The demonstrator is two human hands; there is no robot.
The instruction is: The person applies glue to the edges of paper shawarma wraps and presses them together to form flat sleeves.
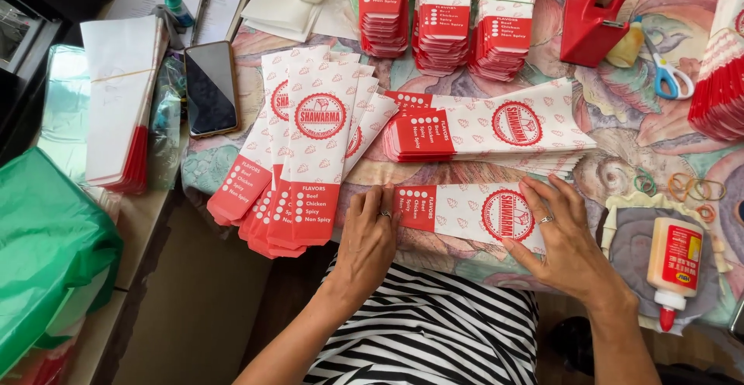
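A single white and red paper sleeve lies flat across the table's near edge. My left hand rests flat on its red left end, fingers together, a ring on one finger. My right hand presses down on its right end with fingers spread, also ringed. Just beyond lies a flat stack of the same sleeves. To the left, a fanned pile of sleeves hangs over the table edge.
A glue bottle lies on a cloth at right, near rubber bands. Scissors, a red tape dispenser and more sleeve stacks sit at the back. A phone and green bag are at left.
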